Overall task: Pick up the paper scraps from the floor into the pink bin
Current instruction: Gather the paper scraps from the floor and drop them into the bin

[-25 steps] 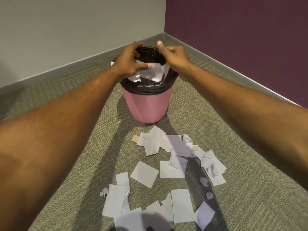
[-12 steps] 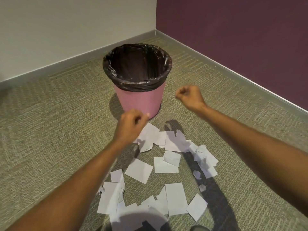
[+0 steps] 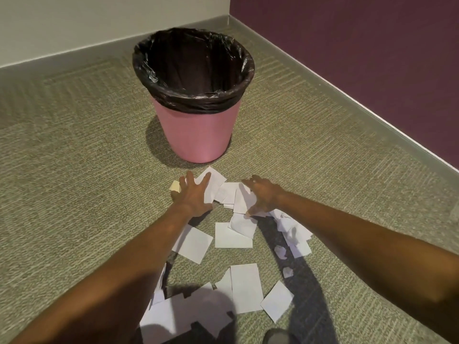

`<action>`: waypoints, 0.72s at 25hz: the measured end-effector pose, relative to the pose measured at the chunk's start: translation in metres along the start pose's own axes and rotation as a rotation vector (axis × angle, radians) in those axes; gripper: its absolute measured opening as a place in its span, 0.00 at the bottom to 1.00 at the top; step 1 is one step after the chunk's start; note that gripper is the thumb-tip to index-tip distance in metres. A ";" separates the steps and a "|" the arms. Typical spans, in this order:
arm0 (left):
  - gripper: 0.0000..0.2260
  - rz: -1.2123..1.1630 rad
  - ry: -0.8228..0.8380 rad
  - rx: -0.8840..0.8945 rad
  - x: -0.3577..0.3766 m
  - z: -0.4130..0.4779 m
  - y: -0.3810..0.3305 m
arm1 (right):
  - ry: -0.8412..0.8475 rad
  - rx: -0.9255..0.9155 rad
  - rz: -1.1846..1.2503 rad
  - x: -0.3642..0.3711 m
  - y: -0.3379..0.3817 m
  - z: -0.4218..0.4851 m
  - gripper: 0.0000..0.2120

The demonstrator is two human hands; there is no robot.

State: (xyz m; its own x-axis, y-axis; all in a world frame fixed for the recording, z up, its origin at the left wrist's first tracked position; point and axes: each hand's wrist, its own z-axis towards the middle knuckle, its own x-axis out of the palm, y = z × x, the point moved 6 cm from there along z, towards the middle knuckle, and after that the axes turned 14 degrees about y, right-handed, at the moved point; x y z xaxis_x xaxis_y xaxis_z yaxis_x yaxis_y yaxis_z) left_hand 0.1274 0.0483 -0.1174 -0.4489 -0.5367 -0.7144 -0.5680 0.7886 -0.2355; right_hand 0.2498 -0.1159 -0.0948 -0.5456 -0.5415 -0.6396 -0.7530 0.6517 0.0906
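Observation:
The pink bin (image 3: pixel 198 135), lined with a black bag (image 3: pixel 193 98), stands upright on the carpet near the room's corner. Just in front of it lies a pile of white paper scraps (image 3: pixel 227 192). My left hand (image 3: pixel 195 196) rests on the pile's left side with fingers spread. My right hand (image 3: pixel 263 196) is on the pile's right side, fingers curled down onto the paper. More white scraps (image 3: pixel 246 286) lie scattered nearer to me, along with a small yellowish scrap (image 3: pixel 174 186) by my left hand. Inside the bin I see only the dark bag.
Green-grey carpet (image 3: pixel 74 170) covers the floor. A pale wall (image 3: pixel 74 23) runs behind the bin and a purple wall (image 3: pixel 360 45) along the right, both with baseboards. Small crumpled bits (image 3: pixel 280 252) lie to the right of the scattered sheets.
Both hands were over the bin's mouth with paper, then drew back empty and came down. They now rest on the pile of scraps in front of the bin.

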 end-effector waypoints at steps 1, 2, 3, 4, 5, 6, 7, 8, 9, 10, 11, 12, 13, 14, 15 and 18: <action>0.45 -0.009 0.019 -0.008 0.002 0.004 0.000 | 0.019 -0.014 -0.052 0.000 0.003 0.004 0.56; 0.46 -0.009 0.045 -0.019 0.005 0.006 0.000 | 0.039 -0.026 -0.089 -0.001 0.006 0.008 0.57; 0.46 0.000 0.071 -0.034 0.008 0.007 -0.001 | 0.056 -0.035 -0.111 -0.001 0.007 0.012 0.57; 0.45 0.014 0.094 -0.049 0.011 0.007 -0.002 | 0.071 -0.043 -0.121 0.000 0.009 0.015 0.57; 0.42 0.032 0.108 -0.060 0.014 0.008 -0.004 | 0.081 -0.043 -0.121 0.002 0.011 0.017 0.56; 0.38 0.049 0.114 -0.066 0.014 0.008 -0.007 | 0.082 -0.039 -0.116 0.004 0.013 0.019 0.55; 0.33 0.055 0.106 -0.063 0.013 0.008 -0.010 | 0.072 -0.033 -0.110 0.006 0.014 0.019 0.54; 0.27 0.057 0.082 -0.054 0.011 0.008 -0.012 | 0.053 -0.035 -0.103 0.008 0.017 0.018 0.51; 0.24 0.075 0.050 -0.041 0.009 0.007 -0.013 | 0.028 -0.042 -0.097 0.011 0.020 0.016 0.49; 0.21 0.112 0.017 -0.028 0.007 0.005 -0.014 | -0.004 -0.057 -0.092 0.013 0.024 0.014 0.45; 0.20 0.158 -0.012 -0.012 0.006 0.002 -0.014 | -0.040 -0.072 -0.086 0.015 0.029 0.010 0.41; 0.19 0.208 -0.039 0.004 0.005 0.000 -0.015 | -0.075 -0.088 -0.081 0.017 0.033 0.006 0.38; 0.18 0.260 -0.064 0.020 0.004 -0.002 -0.015 | -0.103 -0.107 -0.083 0.017 0.037 0.002 0.34; 0.18 0.314 -0.091 0.037 0.003 -0.004 -0.017 | -0.122 -0.125 -0.099 0.018 0.040 -0.002 0.31; 0.18 0.360 -0.120 0.054 0.002 -0.004 -0.018 | -0.130 -0.141 -0.130 0.019 0.043 -0.005 0.29; 0.12 0.394 -0.185 0.107 0.001 -0.008 -0.019 | -0.192 -0.193 -0.282 0.023 0.049 -0.012 0.24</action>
State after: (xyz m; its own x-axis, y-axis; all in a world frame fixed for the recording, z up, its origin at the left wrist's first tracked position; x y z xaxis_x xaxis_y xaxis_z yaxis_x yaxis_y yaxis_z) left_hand 0.1325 0.0307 -0.1083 -0.4804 -0.1339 -0.8668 -0.2991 0.9540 0.0185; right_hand 0.1962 -0.1023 -0.0959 -0.2425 -0.5640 -0.7894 -0.9289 0.3696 0.0214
